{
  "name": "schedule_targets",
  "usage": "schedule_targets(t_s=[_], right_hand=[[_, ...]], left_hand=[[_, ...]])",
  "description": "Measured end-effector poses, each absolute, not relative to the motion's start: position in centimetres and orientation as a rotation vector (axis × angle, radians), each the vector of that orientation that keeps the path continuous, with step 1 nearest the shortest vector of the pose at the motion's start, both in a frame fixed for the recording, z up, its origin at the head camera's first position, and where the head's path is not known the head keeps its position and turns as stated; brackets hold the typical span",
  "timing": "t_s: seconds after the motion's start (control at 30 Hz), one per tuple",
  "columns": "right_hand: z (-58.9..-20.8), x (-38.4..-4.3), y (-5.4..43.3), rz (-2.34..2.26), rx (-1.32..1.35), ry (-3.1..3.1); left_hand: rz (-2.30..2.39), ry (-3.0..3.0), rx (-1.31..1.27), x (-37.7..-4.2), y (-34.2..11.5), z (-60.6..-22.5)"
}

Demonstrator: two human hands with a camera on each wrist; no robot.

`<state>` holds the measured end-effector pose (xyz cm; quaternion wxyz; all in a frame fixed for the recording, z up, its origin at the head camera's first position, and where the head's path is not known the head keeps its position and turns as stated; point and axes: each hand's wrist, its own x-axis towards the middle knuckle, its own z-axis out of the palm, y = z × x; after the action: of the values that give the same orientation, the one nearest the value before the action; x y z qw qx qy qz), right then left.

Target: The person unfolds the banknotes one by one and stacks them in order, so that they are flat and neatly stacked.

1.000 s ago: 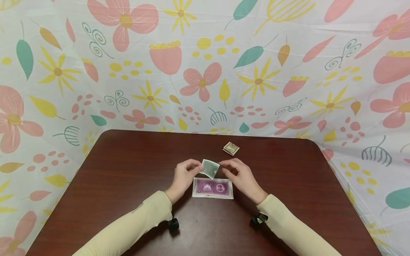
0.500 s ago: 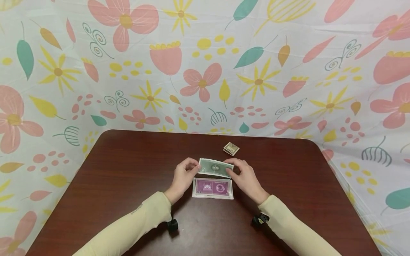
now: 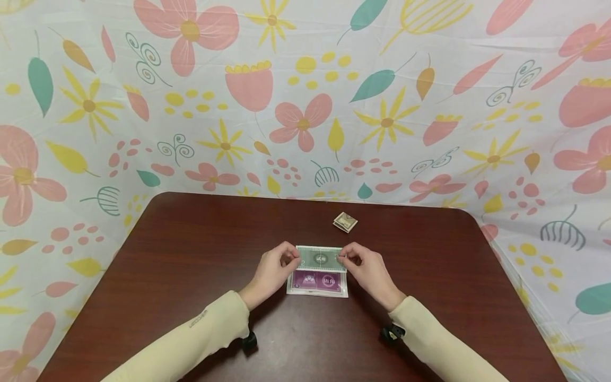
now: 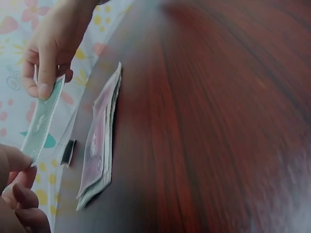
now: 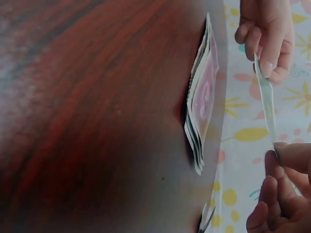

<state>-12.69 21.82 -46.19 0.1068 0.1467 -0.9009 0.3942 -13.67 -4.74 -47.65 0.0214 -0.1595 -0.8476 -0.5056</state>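
A green banknote is stretched out between my two hands in the head view. My left hand pinches its left end between thumb and finger, and my right hand pinches the right end. Just under it lies a small stack of banknotes with a purple one on top; the green note covers the stack's far edge in this view. Both wrist views show the green note held up, apart from the stack, whose several layers bow slightly off the table.
A folded, brownish banknote lies farther back on the dark wooden table. Behind the table's far edge hangs a white floral cloth, which also runs down both sides.
The green note went from showing about half its length to fully spread as my right hand moved right and took its end. Then both hands brought it nearer, over the stack's far edge.
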Motion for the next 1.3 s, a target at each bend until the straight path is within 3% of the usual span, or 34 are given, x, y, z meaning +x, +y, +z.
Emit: schedule_targets(t_s=[0.6, 1.3], right_hand=[[-47.2, -11.8, 22.2, 1.053, 0.634, -2.922], [-47.4, -11.9, 22.2, 1.028, 0.656, -2.981]], left_hand=[[-1.024, -2.830, -0.769, -13.3, -5.6, -48.4], [-1.030, -2.884, -0.811, -13.4, -5.5, -48.4]])
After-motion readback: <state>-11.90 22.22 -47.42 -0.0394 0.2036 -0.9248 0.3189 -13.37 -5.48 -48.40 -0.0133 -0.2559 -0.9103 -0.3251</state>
